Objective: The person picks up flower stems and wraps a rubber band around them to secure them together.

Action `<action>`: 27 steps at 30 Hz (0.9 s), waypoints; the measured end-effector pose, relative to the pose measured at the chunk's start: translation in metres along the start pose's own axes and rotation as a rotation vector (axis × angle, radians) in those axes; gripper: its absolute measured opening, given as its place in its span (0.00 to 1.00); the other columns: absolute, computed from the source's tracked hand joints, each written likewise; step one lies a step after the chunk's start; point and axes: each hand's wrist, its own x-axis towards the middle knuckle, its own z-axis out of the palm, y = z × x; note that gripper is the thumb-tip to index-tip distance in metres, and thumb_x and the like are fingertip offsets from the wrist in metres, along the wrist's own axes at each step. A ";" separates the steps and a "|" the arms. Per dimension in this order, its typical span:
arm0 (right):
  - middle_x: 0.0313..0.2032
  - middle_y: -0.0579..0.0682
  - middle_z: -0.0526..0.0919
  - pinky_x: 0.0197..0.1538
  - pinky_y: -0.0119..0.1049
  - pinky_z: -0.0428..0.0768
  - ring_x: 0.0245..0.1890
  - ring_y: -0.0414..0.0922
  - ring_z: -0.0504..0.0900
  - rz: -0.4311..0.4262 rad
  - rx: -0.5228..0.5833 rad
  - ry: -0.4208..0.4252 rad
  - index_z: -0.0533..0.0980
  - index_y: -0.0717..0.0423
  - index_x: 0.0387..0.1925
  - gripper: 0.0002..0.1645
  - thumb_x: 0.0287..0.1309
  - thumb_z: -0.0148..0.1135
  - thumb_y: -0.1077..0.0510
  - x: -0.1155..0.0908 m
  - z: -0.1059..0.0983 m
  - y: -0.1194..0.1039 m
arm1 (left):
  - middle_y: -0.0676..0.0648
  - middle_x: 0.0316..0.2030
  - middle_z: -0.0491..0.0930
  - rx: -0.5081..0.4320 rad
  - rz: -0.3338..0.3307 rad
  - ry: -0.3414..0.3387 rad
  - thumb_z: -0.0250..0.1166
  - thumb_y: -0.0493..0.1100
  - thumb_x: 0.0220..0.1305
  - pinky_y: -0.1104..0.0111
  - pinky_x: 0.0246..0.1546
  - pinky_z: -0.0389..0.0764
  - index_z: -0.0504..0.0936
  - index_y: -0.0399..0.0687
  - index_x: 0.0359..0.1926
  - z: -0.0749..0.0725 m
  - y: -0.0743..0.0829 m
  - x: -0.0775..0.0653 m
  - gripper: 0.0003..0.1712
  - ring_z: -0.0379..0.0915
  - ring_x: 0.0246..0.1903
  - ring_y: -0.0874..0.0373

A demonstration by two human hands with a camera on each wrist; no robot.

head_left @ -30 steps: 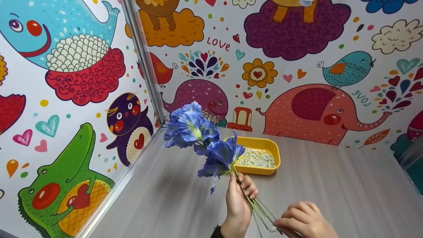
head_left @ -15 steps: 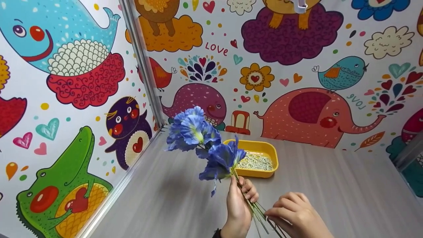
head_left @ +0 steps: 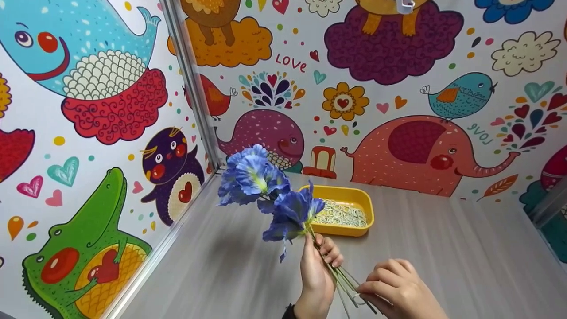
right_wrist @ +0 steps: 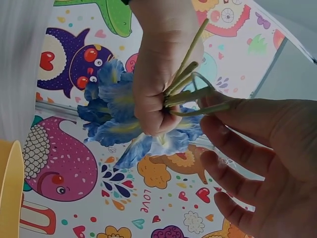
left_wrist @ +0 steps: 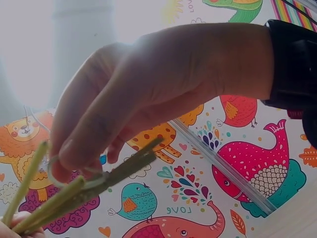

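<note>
Blue artificial flowers (head_left: 252, 177) with ruffled petals lean up and left in the head view. My left hand (head_left: 316, 274) grips their thin green stems (head_left: 343, 280) just below the blooms. Beside the lower stem ends, my right hand (head_left: 398, 285) pinches a pale rubber band (head_left: 358, 299) between thumb and finger. In the right wrist view the rubber band (right_wrist: 202, 78) is stretched into a loop at the cut ends, with some stems inside it. The right hand's other fingers are spread apart there. The left wrist view shows the right hand (left_wrist: 119, 99) above the stem ends (left_wrist: 74, 193).
Behind the flowers, a yellow tray (head_left: 371, 208) holds many pale rubber bands (head_left: 343, 215). It stands on a grey wood-grain table (head_left: 443, 248). Walls printed with cartoon animals rise at the left and back, with a metal strip (head_left: 192, 84) in their corner.
My right hand has moved up and left along the stems with the rubber band, mostly in the first half second. The left hand keeps its grip, with the flowers shifting slightly left.
</note>
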 end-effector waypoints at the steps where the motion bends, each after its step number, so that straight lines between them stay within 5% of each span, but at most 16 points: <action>1: 0.30 0.33 0.81 0.49 0.28 0.63 0.36 0.36 0.73 0.007 -0.001 -0.006 0.82 0.39 0.32 0.13 0.62 0.56 0.40 0.000 0.000 -0.001 | 0.55 0.22 0.50 0.001 0.001 0.003 0.24 0.54 0.78 0.73 0.23 0.53 0.54 0.51 0.30 0.000 0.001 0.000 0.21 0.48 0.18 0.65; 21: 0.28 0.35 0.80 0.47 0.33 0.64 0.35 0.38 0.74 -0.056 0.050 0.093 0.81 0.43 0.29 0.06 0.60 0.64 0.49 0.014 0.013 0.012 | 0.55 0.21 0.51 -0.024 0.008 -0.002 0.22 0.55 0.78 0.73 0.23 0.53 0.55 0.51 0.29 -0.001 -0.001 0.003 0.23 0.49 0.17 0.66; 27: 0.28 0.36 0.81 0.47 0.34 0.65 0.36 0.39 0.75 -0.063 0.044 0.110 0.81 0.44 0.29 0.06 0.50 0.73 0.55 0.019 0.014 0.014 | 0.55 0.21 0.51 -0.026 0.006 0.004 0.22 0.55 0.78 0.73 0.23 0.52 0.54 0.51 0.29 -0.001 0.000 0.002 0.23 0.49 0.17 0.66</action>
